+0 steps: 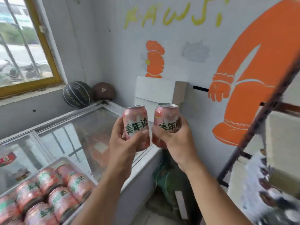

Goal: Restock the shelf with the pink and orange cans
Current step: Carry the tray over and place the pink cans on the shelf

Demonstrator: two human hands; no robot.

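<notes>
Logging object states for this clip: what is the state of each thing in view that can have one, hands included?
Left hand: grips the left pink can, upright.
Right hand: grips the right pink can, upright.
Freezer lid: glass panels appear shut.
Pack of pink cans: rests on the freezer lid.
Basketballs: two, resting on the freezer's far corner.
Shelf: blurred, contents unclear.

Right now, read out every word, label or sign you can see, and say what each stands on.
"美年达": left can.
"美年达", partly covered: right can.
"KAWS!", in yellow paint: wall.
Too blurred to read: print on the black ball, logo on the brown ball, green characters on the tray cans, red freezer label.
</notes>
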